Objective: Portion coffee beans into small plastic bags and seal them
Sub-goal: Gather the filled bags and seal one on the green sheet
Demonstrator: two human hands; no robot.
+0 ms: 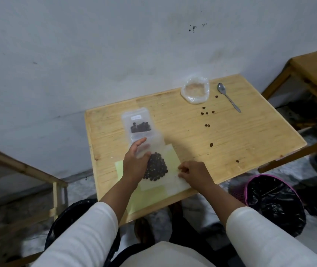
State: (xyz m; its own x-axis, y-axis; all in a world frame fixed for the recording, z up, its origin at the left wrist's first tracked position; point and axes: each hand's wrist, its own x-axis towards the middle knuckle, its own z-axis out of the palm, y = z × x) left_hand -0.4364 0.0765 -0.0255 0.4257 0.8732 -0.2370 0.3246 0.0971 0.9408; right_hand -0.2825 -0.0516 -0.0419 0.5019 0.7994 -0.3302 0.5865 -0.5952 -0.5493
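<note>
A small clear plastic bag (154, 145) lies flat on the wooden table (230, 132), with a dark cluster of coffee beans (156, 167) in its near end. My left hand (135, 162) lies on this bag's left side, fingers fairly straight and pointing away from me. My right hand (194, 172) rests with curled fingers on the near right corner of the sheets under the bag. Farther back, a second small bag (138, 120) lies flat with a few beans inside.
Pale green and white paper sheets (173, 158) lie beneath the bag. At the table's far right are a crumpled clear bag (195, 89), a metal spoon (228, 97) and several loose beans (206, 112). A pink bin with a black liner (273, 201) stands right of my chair.
</note>
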